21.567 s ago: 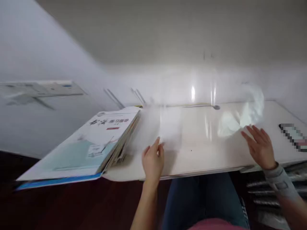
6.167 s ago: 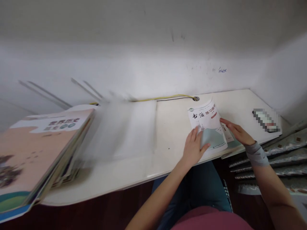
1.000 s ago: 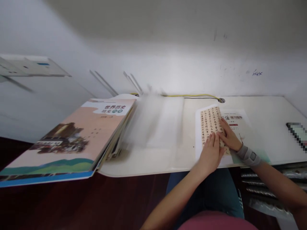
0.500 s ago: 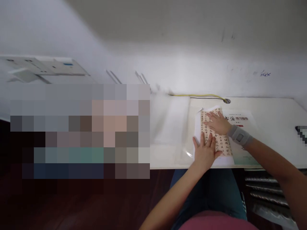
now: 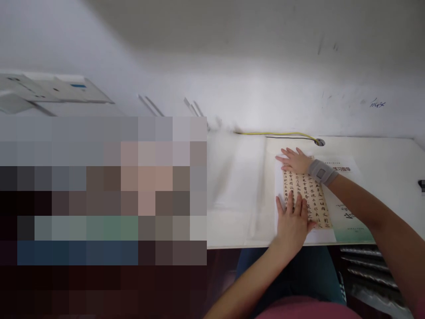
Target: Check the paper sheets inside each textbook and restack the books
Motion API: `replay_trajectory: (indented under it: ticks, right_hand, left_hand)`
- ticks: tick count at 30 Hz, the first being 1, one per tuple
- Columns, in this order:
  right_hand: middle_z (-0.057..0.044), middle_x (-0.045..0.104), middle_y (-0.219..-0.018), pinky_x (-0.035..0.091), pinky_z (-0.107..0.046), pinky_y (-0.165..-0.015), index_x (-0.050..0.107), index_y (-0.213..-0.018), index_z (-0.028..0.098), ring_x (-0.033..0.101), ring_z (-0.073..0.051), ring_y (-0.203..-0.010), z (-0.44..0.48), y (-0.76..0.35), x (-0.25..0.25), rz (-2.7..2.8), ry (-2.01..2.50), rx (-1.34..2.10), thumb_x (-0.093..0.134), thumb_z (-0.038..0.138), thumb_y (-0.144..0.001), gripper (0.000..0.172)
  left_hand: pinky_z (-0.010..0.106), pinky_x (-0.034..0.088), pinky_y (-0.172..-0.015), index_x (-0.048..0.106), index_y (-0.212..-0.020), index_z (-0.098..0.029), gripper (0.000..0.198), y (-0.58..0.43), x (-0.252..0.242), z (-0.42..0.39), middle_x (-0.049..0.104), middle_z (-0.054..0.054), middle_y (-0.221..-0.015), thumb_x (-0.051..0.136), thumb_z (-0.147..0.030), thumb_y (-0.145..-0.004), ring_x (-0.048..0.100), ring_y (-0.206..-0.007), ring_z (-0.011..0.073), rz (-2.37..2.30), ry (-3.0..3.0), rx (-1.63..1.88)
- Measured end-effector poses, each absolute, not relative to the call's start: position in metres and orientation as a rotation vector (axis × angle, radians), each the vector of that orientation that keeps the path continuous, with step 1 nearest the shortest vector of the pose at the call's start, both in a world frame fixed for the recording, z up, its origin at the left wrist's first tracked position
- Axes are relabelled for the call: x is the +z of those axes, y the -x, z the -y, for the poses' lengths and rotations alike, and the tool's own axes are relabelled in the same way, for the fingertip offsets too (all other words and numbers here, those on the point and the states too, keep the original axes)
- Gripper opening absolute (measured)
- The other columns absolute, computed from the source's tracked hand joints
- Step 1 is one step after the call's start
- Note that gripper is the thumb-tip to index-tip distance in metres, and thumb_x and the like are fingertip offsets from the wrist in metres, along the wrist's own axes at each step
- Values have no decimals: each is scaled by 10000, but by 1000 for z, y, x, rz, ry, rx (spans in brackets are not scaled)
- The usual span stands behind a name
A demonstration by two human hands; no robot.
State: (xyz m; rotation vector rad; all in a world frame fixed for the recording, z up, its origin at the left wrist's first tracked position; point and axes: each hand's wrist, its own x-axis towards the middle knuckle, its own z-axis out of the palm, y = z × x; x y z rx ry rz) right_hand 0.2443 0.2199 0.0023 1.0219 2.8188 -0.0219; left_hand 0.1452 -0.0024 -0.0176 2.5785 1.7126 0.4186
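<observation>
On the white desk (image 5: 392, 173), the booklet (image 5: 319, 206) shows black calligraphy on tan.

Indoor desk area, home or office undetermined: white tabletop (image 5: 395, 177) against scribbled wall (image 5: 265, 93), yellow cable (image 5: 272, 133) entering cable hole (image 5: 320, 142), socket panel (image 5: 49, 88), calligraphy book (image 5: 319, 207).

- White, flat-topped table (image 5: 388, 177), its left part hidden by pixelation; a round cable hole (image 5: 319, 142) sits near the back edge.
- White paper booklet (image 5: 323, 210) with a tan panel of black characters and a green tint, spread flat at the front edge.
- Translucent, whitish plastic sheet (image 5: 237, 177), left of the booklet.
- Thin yellow cable (image 5: 282, 133) and thin black cable (image 5: 288, 138), along the back edge to the hole.
- Dark object (image 5: 422, 184), cut off, toward the right end.
</observation>
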Motion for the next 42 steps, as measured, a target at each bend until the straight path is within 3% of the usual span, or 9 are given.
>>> replay_trajectory:
  ticks: [5,10,14,18,23,29,32,35,42]
  right_hand:
    - [-132,239,-1517,292,-487,-1027,271,-1451,233,252,-323,-1366,-230,-250,3,-2870,-943,90,280,500,-939,578]
    - [-121,311,-1490,263,-521,-1023,333,-1424,236,310,-323,-1328,-220,-245,5,-2910,-988,244,270,460,-950,528]
    - [-170,299,-1486,244,-576,-1022,335,-1424,183,269,-363,-1341,-209,-233,3,-2859,-1114,180,279,514,-931,597]
    - [-150,188,-1530,204,-636,-1019,308,-1436,253,189,-392,-1371,-206,-229,10,-2814,-1067,64,329,560,-905,614]
    - [-110,289,-1502,205,-615,-1041,517,-1304,251,249,-370,-1358,-182,-268,28,-2961,-999,32,358,493,-914,485]
    - [-142,422,-1423,342,-434,-1055,319,-1431,142,364,-241,-1325,-105,-350,-5,-2942,-1871,-221,158,456,-952,596]
    - [-145,389,-1444,288,-507,-1067,293,-1443,158,332,-272,-1342,-70,-376,-27,-2806,-1887,-5,181,448,-950,582]
    - [-129,297,-1495,265,-555,-1054,281,-1447,184,260,-298,-1371,-53,-393,-32,-2707,-1802,217,227,450,-944,571]
    - [-99,272,-1508,287,-566,-1035,259,-1451,200,255,-286,-1374,-55,-427,-28,-2585,-1835,273,210,474,-944,579]
  left_hand:
    - [675,251,-1041,486,-1324,-132,630,-151,-17,6,451,129,-1394,378,-570,-884,380,-1291,385,-1743,-2554,390]
    - [657,262,-1043,512,-1300,-94,646,-157,-16,5,468,170,-1371,426,-566,-867,408,-1263,408,-1763,-2578,349]
    - [638,272,-1044,512,-1294,-60,653,-161,-15,5,460,200,-1369,427,-552,-872,409,-1259,415,-1781,-2586,327]
    - [643,270,-1039,513,-1291,-67,649,-162,-16,5,458,193,-1374,417,-555,-874,406,-1259,418,-1794,-2599,350]
    - [662,233,-1043,511,-1294,-102,622,-155,-13,3,453,173,-1384,404,-554,-880,392,-1279,398,-1775,-2583,364]
    - [572,244,-1080,347,-1385,-19,568,-170,-4,5,299,241,-1455,302,-384,-952,249,-1370,334,-1718,-2578,442]
    - [523,295,-1066,232,-1422,6,694,-189,0,7,235,275,-1470,312,-478,-932,196,-1384,338,-1616,-2543,471]
    - [542,290,-1056,216,-1428,2,820,-207,-2,8,254,282,-1462,325,-600,-882,205,-1376,367,-1626,-2492,411]
    - [570,229,-1070,279,-1435,-98,803,-218,-18,8,316,229,-1458,328,-650,-854,247,-1356,391,-1619,-2598,356]
